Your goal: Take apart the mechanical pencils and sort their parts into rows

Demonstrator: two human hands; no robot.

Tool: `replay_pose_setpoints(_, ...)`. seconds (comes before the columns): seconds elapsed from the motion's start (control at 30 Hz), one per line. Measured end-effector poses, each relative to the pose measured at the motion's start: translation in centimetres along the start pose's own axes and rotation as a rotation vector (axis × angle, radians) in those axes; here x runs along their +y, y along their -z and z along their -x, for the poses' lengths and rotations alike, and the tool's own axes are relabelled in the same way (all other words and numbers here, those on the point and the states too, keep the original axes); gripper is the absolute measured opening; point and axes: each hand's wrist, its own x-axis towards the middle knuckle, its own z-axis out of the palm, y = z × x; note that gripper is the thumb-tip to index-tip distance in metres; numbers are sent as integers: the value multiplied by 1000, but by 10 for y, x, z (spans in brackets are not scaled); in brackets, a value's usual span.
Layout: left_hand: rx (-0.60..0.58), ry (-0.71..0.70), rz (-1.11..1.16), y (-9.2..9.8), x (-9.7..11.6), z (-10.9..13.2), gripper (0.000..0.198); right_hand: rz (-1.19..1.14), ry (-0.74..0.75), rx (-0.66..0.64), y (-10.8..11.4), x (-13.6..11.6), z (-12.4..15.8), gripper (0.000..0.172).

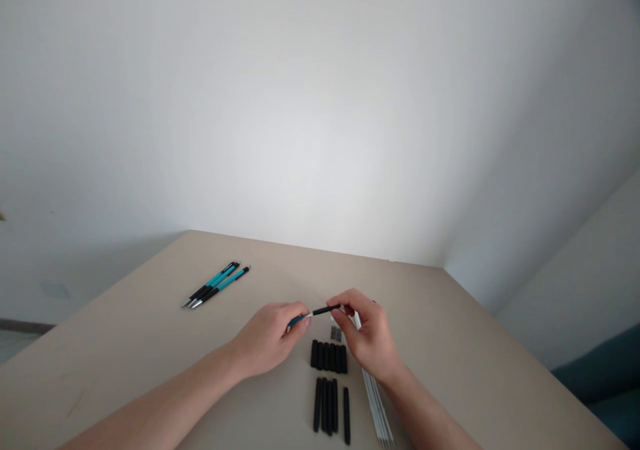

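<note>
Near the middle of the table, my left hand [273, 333] is closed on a blue pen barrel [297, 320], whose pale tip points right. My right hand [367, 333] pinches a black tube [326, 310] between thumb and fingertips. The tube's left end meets or nearly meets the pale tip; whether they are joined is too small to tell. Just below my hands lie a row of short black grips [329, 357] and a group of longer black tubes [326, 407]. Small grey metal pieces [336, 333] lie beside my right hand.
Several blue and black pens [217, 285] lie at the back left of the beige table [150, 343]. Thin white refills [376, 407] run under my right wrist. A white wall [310, 137] stands behind the table. Dark teal fabric [600, 363] is at the right edge.
</note>
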Motion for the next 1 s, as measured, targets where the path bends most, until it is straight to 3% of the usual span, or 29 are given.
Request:
replay_pose_setpoints(0.27,11,34,-31,2,0,1,30,22,-53,32,0,4,0,14)
replay_pose_setpoints(0.6,-1,53,-59,2,0,2,28,-46,-262,40,-3,17,1,16)
replay_pose_setpoints(0.83,-25,-3,-58,2,0,1,34,-47,-212,-30,-7,8,3,15)
replay_pose_setpoints(1.0,24,-7,-84,2,-3,1,33,-95,-286,108,-4,19,2,19)
